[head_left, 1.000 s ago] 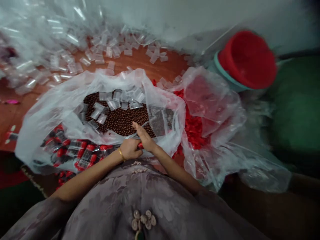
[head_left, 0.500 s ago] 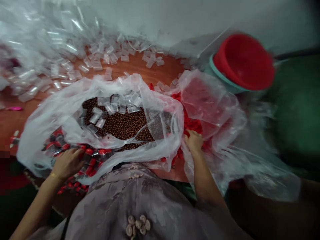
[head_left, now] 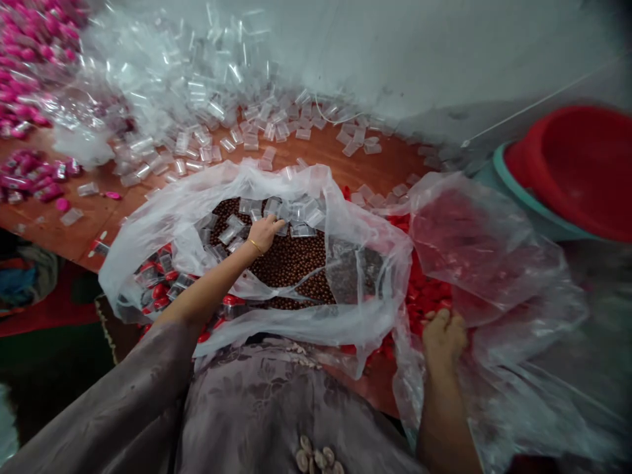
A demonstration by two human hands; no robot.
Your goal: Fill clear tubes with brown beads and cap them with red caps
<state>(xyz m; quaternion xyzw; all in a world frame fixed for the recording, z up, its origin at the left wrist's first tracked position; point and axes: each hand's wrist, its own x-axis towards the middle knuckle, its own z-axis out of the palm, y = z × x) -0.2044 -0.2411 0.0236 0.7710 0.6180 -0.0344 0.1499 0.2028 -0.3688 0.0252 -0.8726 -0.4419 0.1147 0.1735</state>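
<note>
Within a white plastic bag (head_left: 143,237), brown beads (head_left: 291,263) lie with clear containers (head_left: 303,230) on top. My left hand (head_left: 266,234) reaches over the beads, its closed fingertips at a clear container; the grip is too small to make out. On the right, my right hand (head_left: 444,332) is at a heap of red pieces (head_left: 427,293), its fingers curled together; what they hold, if anything, is hidden. Red-capped containers (head_left: 160,289) fill the bag's left part, beside my left forearm.
Many clear containers (head_left: 197,99) are piled along the wall. Pink-capped items (head_left: 29,174) lie at the left. A red basin (head_left: 587,171) sits in a light blue one (head_left: 518,191) at the right. Clear plastic sheeting (head_left: 513,276) covers the right side.
My left hand has gone from the red-capped containers up to the clear ones over the beads. My right hand stays at the red pieces. The view has shifted left.
</note>
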